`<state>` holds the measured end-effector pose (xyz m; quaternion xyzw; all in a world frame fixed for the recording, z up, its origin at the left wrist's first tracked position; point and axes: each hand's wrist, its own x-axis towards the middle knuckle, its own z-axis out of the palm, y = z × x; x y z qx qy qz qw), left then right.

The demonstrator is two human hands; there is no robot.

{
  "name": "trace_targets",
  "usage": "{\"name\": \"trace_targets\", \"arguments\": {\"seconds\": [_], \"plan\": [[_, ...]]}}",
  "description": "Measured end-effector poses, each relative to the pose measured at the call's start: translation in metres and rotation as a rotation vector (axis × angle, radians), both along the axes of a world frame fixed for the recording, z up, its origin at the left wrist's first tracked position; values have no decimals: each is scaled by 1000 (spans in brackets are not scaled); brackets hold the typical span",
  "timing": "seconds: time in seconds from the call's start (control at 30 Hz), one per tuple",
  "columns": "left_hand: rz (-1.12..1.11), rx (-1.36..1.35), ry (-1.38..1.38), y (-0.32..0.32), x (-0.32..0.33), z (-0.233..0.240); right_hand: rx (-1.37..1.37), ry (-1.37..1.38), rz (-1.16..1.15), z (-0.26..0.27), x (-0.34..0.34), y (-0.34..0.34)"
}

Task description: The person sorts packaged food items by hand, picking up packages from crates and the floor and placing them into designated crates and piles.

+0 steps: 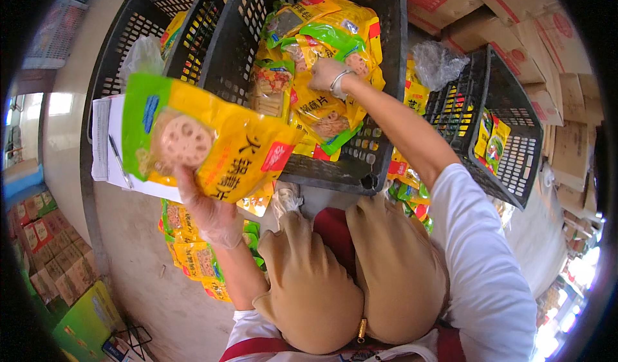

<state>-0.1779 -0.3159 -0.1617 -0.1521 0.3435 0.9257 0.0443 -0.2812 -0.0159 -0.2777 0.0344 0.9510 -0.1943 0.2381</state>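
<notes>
My left hand [212, 212], in a clear plastic glove, grips the lower edge of a yellow and green food packet [231, 145]. Sliced lotus root shows through its window, and the packet is raised left of a black plastic crate [333, 171]. My right hand [326, 75], also gloved and with a bracelet at the wrist, reaches into that crate. Its curled fingers touch the yellow packets [318, 106] heaped there, but their tips are hidden, so I cannot tell whether they hold one. Some packets inside show lotus slices, others different contents.
Another black crate [130, 29] stands at left, near papers [108, 157] with a pen [119, 161]. More packets [193, 256] lie on the floor by my left arm. At right are a tilted crate [514, 169], a clear plastic bag [439, 65] and stacked cardboard boxes [512, 53].
</notes>
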Motion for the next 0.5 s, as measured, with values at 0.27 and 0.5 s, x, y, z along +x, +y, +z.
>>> {"name": "trace_targets", "arguments": {"seconds": [0.27,0.5], "plan": [[-268,-4,357,-10,-3,28,-649,403,-69,146,19,-26],[-207,-25,377,-5,-10,37,-1466,189,-166,236,19,-84]]}}
